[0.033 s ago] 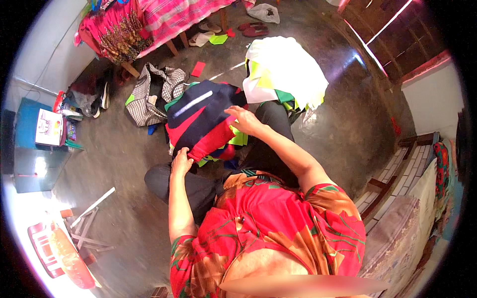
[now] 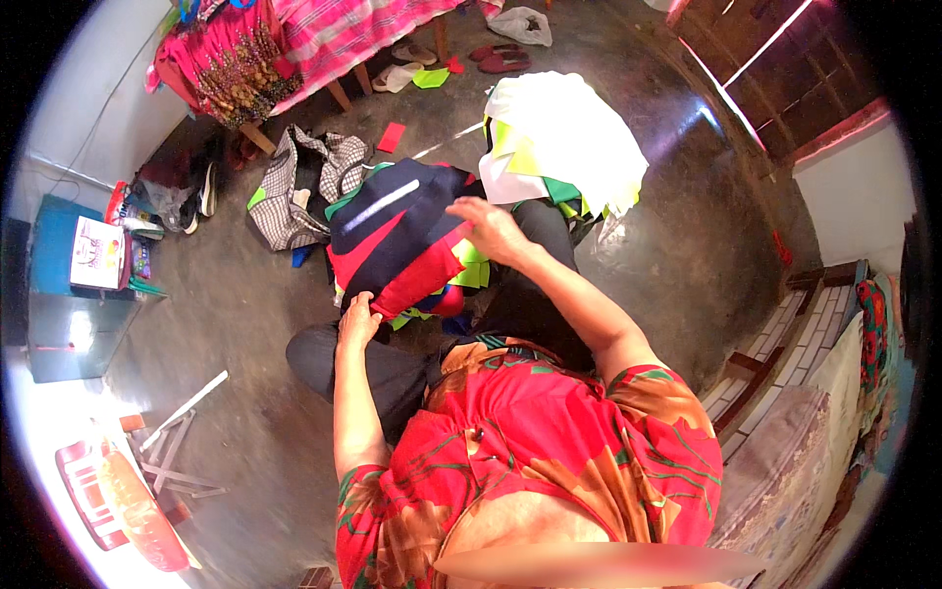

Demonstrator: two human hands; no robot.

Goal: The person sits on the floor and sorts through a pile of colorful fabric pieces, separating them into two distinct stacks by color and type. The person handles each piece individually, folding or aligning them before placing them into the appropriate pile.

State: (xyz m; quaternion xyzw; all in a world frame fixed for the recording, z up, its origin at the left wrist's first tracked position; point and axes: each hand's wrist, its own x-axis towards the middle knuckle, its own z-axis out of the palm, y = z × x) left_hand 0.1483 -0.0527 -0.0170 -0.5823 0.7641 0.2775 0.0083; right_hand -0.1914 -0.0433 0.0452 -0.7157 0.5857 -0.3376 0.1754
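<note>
Cloth [image 2: 417,228], navy and red, tops heap [image 2: 475,275] on floor [image 2: 235,304], well in from edges. Right hand [image 2: 498,236] shifts slightly, fingers loosely spread over cloth's right edge; steadying likely falls to left hand [image 2: 359,322] at near-left corner, grip can't tell.

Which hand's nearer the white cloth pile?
Right: the right hand is near the left side of the white cloth pile; the left hand is farther, touching the red cloth.

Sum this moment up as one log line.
left hand: on near edge of cloth; right hand: by its right edge; white pile: further right
</note>
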